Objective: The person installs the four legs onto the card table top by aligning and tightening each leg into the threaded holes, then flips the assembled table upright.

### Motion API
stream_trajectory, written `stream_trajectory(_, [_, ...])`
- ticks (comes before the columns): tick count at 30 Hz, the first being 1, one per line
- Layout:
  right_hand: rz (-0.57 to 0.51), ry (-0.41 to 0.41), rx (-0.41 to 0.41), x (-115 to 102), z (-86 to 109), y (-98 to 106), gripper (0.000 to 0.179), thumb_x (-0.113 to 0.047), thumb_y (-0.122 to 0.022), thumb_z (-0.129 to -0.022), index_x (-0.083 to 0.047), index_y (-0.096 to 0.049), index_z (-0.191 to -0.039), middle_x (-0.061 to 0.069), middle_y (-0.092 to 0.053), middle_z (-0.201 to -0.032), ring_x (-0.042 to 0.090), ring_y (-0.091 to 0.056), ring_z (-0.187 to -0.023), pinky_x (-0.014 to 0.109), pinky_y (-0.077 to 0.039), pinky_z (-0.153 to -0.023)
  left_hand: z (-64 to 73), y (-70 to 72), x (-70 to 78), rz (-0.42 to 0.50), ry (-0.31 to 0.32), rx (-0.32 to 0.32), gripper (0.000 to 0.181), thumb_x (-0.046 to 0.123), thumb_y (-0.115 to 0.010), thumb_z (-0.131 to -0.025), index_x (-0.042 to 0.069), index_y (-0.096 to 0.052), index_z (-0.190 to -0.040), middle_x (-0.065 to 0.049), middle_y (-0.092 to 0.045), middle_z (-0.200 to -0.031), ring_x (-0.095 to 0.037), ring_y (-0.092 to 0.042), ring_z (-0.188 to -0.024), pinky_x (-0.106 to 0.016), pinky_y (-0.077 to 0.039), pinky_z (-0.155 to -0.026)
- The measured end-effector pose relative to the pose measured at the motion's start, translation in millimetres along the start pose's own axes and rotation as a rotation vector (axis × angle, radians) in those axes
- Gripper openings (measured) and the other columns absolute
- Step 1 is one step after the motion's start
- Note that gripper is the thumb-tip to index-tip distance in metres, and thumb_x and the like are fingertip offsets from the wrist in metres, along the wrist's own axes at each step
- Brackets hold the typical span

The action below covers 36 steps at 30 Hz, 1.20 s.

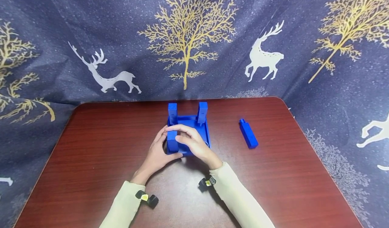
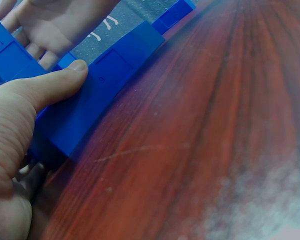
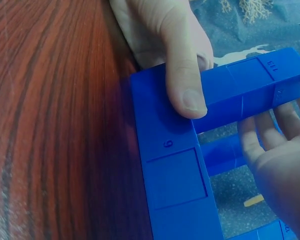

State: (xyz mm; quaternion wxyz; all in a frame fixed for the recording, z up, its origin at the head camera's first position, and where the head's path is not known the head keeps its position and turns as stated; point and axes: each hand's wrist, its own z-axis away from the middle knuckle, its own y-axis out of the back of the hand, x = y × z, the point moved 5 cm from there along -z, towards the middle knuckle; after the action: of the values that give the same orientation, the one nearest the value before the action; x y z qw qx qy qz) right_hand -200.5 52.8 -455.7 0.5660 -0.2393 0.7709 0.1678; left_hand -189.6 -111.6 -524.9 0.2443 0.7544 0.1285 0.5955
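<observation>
Left hand (image 1: 158, 153) has fingers partly curled round the blue frame (image 1: 208, 136), right hand (image 1: 196, 143) pinches the upright leg (image 1: 172, 145) between both sets of fingers, and any sideways pull from that pinch could lean the leg askew or twist the frame!

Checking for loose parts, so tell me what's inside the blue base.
Inside the blue base, bare floor shows beyond the right grip, with upright posts at both far corners and the near-left one. Floor beneath that grip and behind the near-left post is hidden.
</observation>
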Motion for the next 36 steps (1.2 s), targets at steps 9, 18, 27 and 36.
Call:
stream_trajectory(9, [0.025, -0.010, 0.008, 0.7, 1.5, 0.6, 0.040, -0.004, -0.057, -0.109, 0.013, -0.063, -0.145, 0.031, -0.065, -0.148, 0.014, -0.069, -0.128, 0.028, -0.055, -0.110, -0.7, -0.8, -1.3, -0.013, 0.006, -0.008, 0.120, 0.041, -0.103, -0.078, 0.002, -0.039, -0.171, -0.013, -0.031, -0.181, -0.042, -0.037, -0.162, -0.065, -0.034, -0.129])
stream_trajectory(18, [0.072, -0.021, 0.011, 1.1, 1.6, 1.7, 0.039, -0.009, -0.060, -0.110, 0.007, -0.066, -0.145, 0.024, -0.068, -0.148, 0.014, -0.070, -0.124, 0.027, -0.056, -0.106, -0.6, 0.0, -1.1, -0.010, 0.013, -0.011, 0.120, 0.042, -0.102, -0.078, 0.003, -0.038, -0.172, -0.012, -0.030, -0.181, -0.041, -0.035, -0.163, -0.065, -0.033, -0.129])
stream_trajectory(27, [0.098, 0.001, 0.010, -0.1, 2.2, 2.0, 0.039, -0.015, -0.063, -0.112, 0.006, -0.067, -0.145, 0.022, -0.069, -0.147, 0.017, -0.066, -0.131, 0.028, -0.055, -0.106, -0.4, -0.1, -0.6, -0.012, 0.008, -0.008, 0.121, 0.041, -0.102, -0.077, 0.002, -0.038, -0.172, -0.012, -0.030, -0.181, -0.042, -0.035, -0.164, -0.065, -0.032, -0.129])
stream_trajectory(36, [0.122, 0.012, 0.007, 0.2, 1.1, 2.9, 0.039, -0.015, -0.065, -0.112, 0.006, -0.068, -0.144, 0.024, -0.069, -0.146, 0.016, -0.065, -0.129, 0.025, -0.055, -0.100, -0.9, -0.3, -1.0, -0.018, 0.010, -0.008, 0.119, 0.042, -0.102, -0.078, 0.003, -0.039, -0.172, -0.012, -0.030, -0.181, -0.043, -0.035, -0.163, -0.068, -0.033, -0.128])
